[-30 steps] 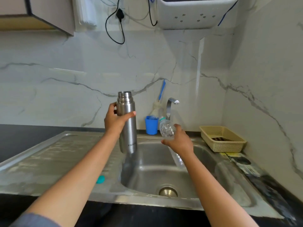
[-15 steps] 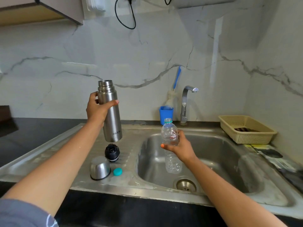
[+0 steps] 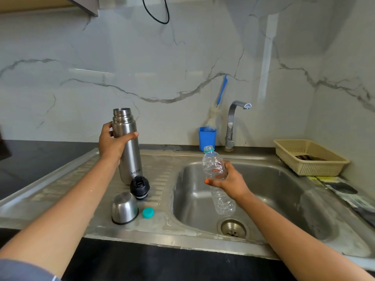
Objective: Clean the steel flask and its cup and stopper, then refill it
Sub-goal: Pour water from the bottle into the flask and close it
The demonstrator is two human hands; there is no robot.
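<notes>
The left hand, fingers grasping the open flask, now holds it off the sink, beside stopper and cup; the right hand grasps the uncapped bottle (apparently empty): pouring seems finished.

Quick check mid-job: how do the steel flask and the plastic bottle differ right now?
The steel flask is opaque and smooth; the plastic bottle is clear and crumpled. The flask is held upright in the left hand over the drainboard; the bottle leans in the right hand over the sink basin. Both are open at the top, caps off.
</notes>
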